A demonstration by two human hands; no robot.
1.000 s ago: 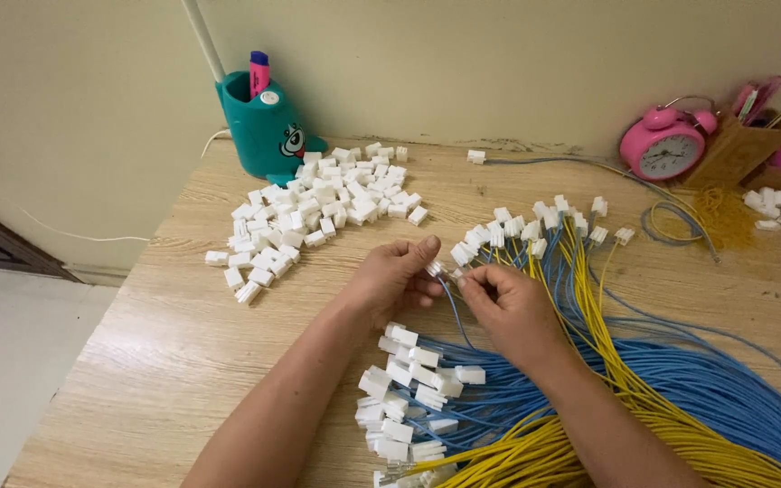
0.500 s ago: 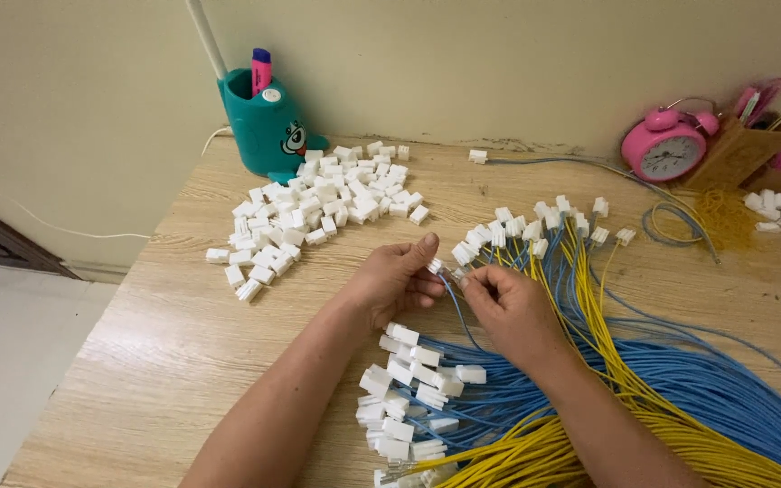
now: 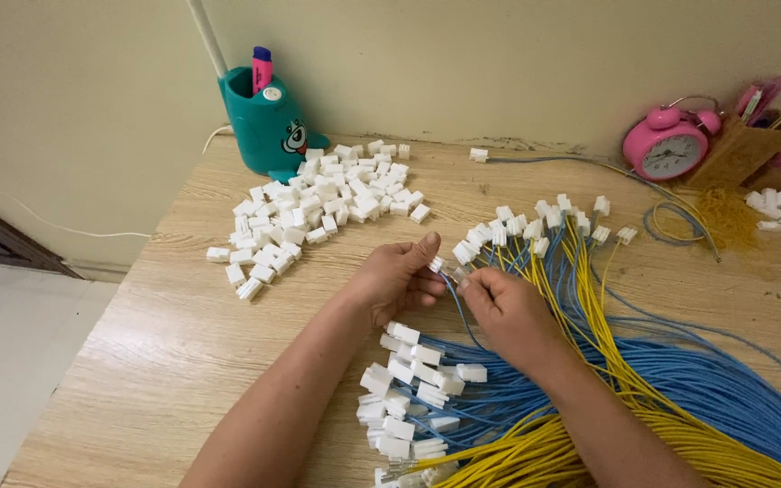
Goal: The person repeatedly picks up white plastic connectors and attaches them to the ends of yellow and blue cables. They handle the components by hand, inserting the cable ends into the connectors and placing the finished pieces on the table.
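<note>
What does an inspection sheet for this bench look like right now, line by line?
Surface: wooden table, light grain.
Job's things: small white connector pinched by left hand; blue wire held by right hand.
Clutter: loose white connector pile; teal pen holder; pink alarm clock.
Grippers: both hands closed on their parts, close together.
Cables: blue and yellow wire bundles, many already capped.
Surroundings: cream wall; pale floor.

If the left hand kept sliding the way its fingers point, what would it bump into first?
The left hand points right and slightly away, so it would probably first meet the small white connector at its fingertips, then the right hand close beside it. Depth is hard to judge from above.
</note>
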